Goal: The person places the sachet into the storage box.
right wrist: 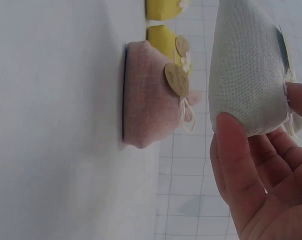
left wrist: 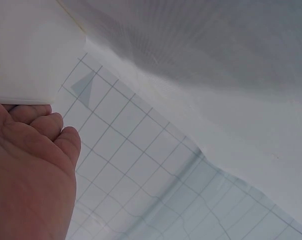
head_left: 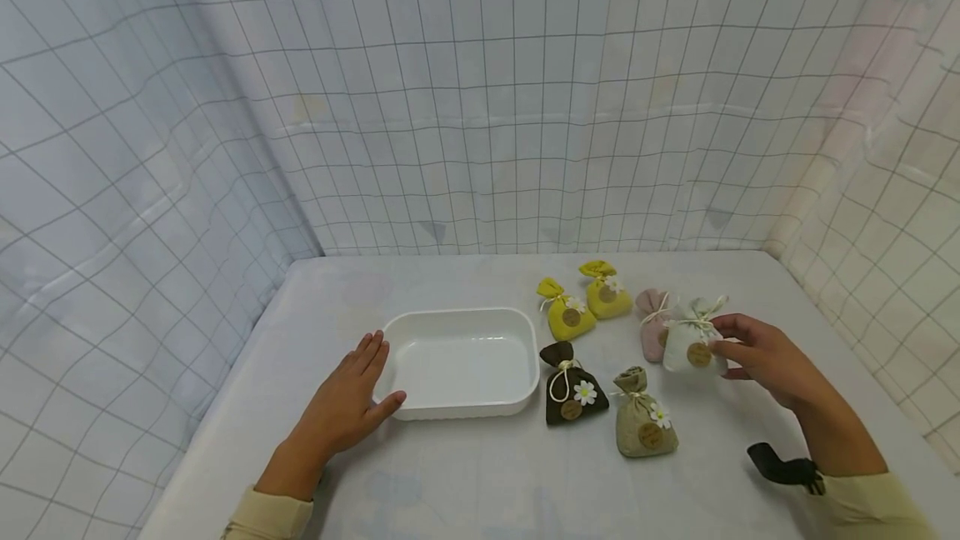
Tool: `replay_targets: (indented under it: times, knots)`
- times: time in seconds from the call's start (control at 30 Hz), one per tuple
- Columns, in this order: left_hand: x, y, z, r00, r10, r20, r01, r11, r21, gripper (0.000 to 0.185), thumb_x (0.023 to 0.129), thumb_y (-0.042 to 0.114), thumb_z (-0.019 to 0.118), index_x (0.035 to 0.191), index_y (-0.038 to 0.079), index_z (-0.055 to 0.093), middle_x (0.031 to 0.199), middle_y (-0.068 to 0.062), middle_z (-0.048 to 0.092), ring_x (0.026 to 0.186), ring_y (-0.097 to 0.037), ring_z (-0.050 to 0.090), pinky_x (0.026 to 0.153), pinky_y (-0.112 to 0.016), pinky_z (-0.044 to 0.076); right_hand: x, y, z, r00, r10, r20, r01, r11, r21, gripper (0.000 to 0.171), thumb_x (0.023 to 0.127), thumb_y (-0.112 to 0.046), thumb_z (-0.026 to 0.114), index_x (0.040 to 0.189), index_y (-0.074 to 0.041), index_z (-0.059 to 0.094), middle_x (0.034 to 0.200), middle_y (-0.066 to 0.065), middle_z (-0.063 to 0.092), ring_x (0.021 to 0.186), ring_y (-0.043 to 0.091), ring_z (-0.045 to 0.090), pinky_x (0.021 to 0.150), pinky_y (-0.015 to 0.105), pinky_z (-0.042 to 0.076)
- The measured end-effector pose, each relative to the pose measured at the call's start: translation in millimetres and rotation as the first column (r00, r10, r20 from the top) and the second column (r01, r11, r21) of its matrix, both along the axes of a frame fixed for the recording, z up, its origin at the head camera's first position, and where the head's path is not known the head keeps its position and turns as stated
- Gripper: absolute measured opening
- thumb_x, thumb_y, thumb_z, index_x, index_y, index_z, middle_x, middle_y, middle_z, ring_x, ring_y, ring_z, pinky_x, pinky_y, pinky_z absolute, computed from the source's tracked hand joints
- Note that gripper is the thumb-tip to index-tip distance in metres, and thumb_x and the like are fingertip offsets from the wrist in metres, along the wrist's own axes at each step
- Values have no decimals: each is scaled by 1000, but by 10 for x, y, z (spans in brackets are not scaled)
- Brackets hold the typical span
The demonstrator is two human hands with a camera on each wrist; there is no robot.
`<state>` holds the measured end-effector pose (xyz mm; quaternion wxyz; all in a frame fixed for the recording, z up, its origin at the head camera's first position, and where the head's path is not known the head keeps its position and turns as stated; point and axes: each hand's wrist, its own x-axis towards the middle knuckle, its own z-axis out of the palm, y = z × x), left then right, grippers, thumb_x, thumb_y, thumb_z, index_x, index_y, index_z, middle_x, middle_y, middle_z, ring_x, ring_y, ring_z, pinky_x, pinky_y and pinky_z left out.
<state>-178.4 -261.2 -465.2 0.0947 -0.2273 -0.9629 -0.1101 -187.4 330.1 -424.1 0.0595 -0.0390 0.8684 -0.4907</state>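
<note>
**A:** What have you got on your feed?

**B:** From my seat, the right hand (head_left: pixel 765 357) has thumb and fingers pinched on a white pouch (head_left: pixel 684 340), toward the right edge of the table (head_left: pixel 450 477). The right wrist view makes it look lifted off the surface. It overlaps a pink pouch (head_left: pixel 652 340) in the head view, which stands on the table just behind it.

**A:** And the left?

**B:** I see the left hand (head_left: pixel 345 398) touching the left edge of a white tray (head_left: pixel 461 369). Fingers are straight and close together, thumb spread away at the tray's near left corner (no gripping that I can make out).

**A:** Other pouches?

**B:** Four more. A yellow pouch (head_left: pixel 564 327) and a second yellow pouch (head_left: pixel 611 305) sit side by side nearer the table's far edge. A dark brown pouch (head_left: pixel 557 411) with a white flower lies just beside the tray's near right corner, and an olive pouch (head_left: pixel 633 427) is next to it, closer to the near edge.
</note>
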Motion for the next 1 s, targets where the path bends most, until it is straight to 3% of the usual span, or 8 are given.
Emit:
replay_targets:
  times: [0.3, 0.7, 1.0]
  knots:
    - [0, -6, -3, 1000, -1, -3, 1, 1000, 2, 86, 97, 54, 55, 152, -7, 31, 161, -19, 23, 149, -35, 18, 115, -54, 25, -63, -235, 104, 1000, 8, -24, -10, 998, -68, 47, 100, -15, 60, 135, 12, 44, 127, 26, 51, 96, 6, 59, 75, 37, 60]
    - [3, -10, -6, 1000, 1, -12, -1, 1000, -4, 86, 96, 56, 55, 151, -7, 32, 161, -18, 24, 149, -34, 20, 115, -52, 26, -171, -582, 208, 998, 26, -62, -29, 998, -56, 47, 99, -18, 62, 135, 8, 47, 131, 27, 51, 114, 37, 55, 76, 39, 59]
    - [-9, -11, -25, 1000, 8, 0, -8, 1000, -8, 88, 96, 57, 54, 152, -6, 30, 162, -17, 22, 150, -32, 18, 116, -52, 24, -245, -911, 269, 1000, 32, 2, -31, 995, -95, 55, 97, -21, 64, 141, 6, 45, 139, 30, 46, 112, 40, 59, 78, 46, 58]
